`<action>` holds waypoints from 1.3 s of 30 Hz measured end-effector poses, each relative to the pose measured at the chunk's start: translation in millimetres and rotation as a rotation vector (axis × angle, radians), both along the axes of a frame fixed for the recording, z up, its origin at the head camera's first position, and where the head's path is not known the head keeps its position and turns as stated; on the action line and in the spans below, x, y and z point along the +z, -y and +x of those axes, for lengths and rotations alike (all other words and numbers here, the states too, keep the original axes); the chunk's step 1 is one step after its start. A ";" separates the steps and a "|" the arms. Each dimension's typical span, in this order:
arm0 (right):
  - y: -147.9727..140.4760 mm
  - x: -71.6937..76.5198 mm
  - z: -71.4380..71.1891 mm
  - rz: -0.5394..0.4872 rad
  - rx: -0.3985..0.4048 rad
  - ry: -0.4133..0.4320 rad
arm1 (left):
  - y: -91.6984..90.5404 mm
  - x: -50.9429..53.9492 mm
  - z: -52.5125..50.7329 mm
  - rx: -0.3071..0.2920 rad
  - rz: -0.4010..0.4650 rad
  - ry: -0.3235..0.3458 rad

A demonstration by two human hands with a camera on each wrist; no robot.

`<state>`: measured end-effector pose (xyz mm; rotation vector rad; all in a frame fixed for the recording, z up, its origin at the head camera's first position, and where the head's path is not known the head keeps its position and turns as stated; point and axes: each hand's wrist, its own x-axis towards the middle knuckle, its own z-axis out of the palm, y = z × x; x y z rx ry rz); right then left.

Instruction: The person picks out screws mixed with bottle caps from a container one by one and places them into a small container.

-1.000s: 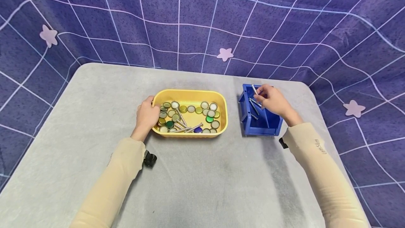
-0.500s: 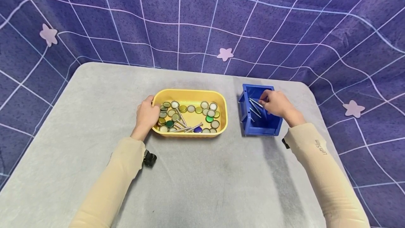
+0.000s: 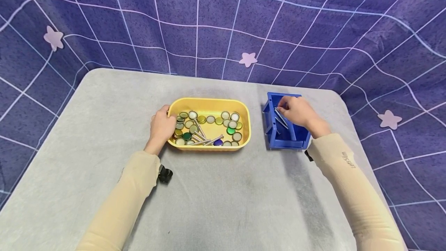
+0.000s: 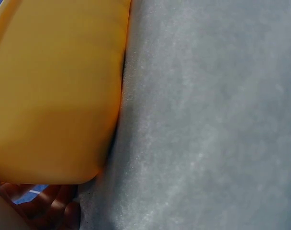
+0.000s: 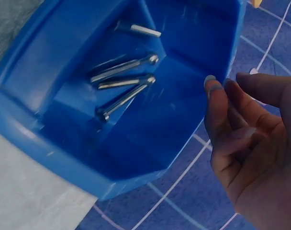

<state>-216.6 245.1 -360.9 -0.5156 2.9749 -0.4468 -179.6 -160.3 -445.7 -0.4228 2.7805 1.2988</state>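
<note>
My left hand [image 3: 162, 128] grips the left end of a yellow plastic tub [image 3: 209, 104], thumb at its rim. Its fingers [image 4: 54, 211] show below the tub wall in the left wrist view. In the tub lie many bottle caps [image 3: 210, 120] and several long metal bolts [image 3: 200, 129]. To the right, my right hand [image 3: 299, 110] is over a blue bin [image 3: 289, 144]. Several silver bolts [image 5: 125, 99] lie on the bin floor. The right fingers are loosely bent with nothing visible between them, beside the bin rim in the right wrist view.
A grey cloth-covered table [image 3: 223, 196] carries both containers, with a gap between them. Behind it hangs a purple curtain [image 3: 216, 18] with a line grid and star shapes.
My right hand has let go of a bolt, which now lies in the blue bin. It moved right and down, then back left. My left hand and the tub stay put.
</note>
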 end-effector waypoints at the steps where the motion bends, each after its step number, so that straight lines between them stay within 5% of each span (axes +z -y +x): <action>1: 3.5 0.8 0.0 -0.001 0.004 -0.002 | 0.0 0.0 0.0 0.002 -0.002 -0.004; 8: 37.5 2.7 0.7 -0.043 0.035 0.015 | -0.5 0.2 0.4 0.009 -0.003 -0.015; 19: 89.3 3.1 7.0 -0.063 0.192 0.018 | -1.6 0.4 0.3 0.012 0.003 -0.011; 29: 126.3 -18.9 15.9 -0.075 0.399 0.085 | -0.8 0.2 0.4 0.012 0.000 -0.005; 39: 149.1 -38.4 20.7 0.014 0.415 0.141 | 0.5 0.1 0.2 0.009 0.003 -0.005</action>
